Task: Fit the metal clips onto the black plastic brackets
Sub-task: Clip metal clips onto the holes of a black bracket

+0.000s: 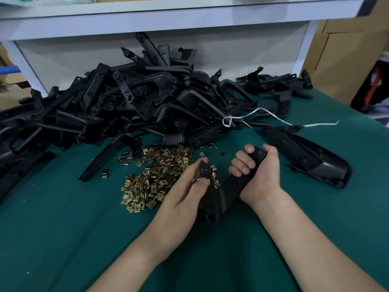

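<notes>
Forearms fill the bottom of the view and meet over a black U-bent plastic bracket (212,204), held just above the green-covered bench (63,228). The right hand (261,173) has its fingers wrapped firmly round the bracket's right arm, whose holed tip shows above the knuckles. The left hand (187,186) pinches the flat tab at the end of the other arm between thumb and forefinger. A small glint of metal by the thumb may be a clip, but it is too small to be sure.

The step in hand looks like seating a clip on that tab. To do it well, the right hand should act as a steady anchor. The clip's open mouth should meet the tab's edge squarely and slide on until its hole sits over the tab's hole. A cocked clip would likely jam or spring off.

Just left of the left hand lies a loose pile of brass-coloured metal clips (155,175). Beyond it rises a large heap of black plastic brackets (147,102), with a white cord (273,115) trailing off its right edge. One long black moulded bracket (311,159) lies apart on the right.
</notes>
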A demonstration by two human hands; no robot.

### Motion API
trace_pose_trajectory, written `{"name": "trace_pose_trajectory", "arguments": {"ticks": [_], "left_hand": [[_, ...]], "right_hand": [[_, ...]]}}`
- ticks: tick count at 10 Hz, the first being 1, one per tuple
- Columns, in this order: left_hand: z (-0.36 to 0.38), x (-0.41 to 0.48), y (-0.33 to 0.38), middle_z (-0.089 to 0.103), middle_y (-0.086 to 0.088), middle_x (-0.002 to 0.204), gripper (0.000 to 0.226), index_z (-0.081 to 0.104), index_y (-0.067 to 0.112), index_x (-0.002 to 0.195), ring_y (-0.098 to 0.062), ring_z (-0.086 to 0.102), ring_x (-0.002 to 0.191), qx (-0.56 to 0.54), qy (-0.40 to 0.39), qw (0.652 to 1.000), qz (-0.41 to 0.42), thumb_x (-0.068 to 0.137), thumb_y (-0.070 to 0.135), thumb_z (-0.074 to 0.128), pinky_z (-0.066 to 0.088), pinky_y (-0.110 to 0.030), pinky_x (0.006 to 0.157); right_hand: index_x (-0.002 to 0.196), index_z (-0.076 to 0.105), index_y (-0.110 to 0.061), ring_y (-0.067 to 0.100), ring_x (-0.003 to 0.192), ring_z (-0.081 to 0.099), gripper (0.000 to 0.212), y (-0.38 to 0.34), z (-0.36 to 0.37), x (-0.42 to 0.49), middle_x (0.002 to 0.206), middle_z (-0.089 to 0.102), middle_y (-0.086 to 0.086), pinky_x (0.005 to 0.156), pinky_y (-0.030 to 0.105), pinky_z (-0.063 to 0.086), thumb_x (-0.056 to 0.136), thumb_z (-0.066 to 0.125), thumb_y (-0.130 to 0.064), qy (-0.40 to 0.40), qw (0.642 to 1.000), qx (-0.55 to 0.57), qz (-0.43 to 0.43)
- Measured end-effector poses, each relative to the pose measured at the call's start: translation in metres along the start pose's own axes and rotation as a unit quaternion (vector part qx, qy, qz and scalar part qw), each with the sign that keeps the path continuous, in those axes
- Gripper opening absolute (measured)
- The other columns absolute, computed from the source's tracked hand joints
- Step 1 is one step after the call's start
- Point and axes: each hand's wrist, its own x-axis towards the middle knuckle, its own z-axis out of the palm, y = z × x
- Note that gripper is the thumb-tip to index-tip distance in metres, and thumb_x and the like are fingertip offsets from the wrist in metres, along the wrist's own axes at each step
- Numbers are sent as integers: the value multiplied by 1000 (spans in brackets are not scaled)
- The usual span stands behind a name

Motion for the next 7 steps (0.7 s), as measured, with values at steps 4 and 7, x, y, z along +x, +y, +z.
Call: {"name": "trace_pose_trajectory", "arguments": {"ticks": [4,7], "left_hand": [[-42,12,-13,48,-7,145,72,45,20,148,-33,45,133,643,97,759,-28,95,66,31,32,-50,114],[-41,15,-16,68,-8,105,24,72,13,114,-36,64,91,632,133,761,64,93,24,68,53,-48,80]], "right_hand": [[58,51,-19,12,40,22,47,-2,0,-1,50,25,-7,37,25,27,94,37,-45,21,999,29,9],[59,50,-19,12,40,22,45,-2,-1,0,50,26,-7,37,25,27,94,37,-45,17,999,27,7]]}}
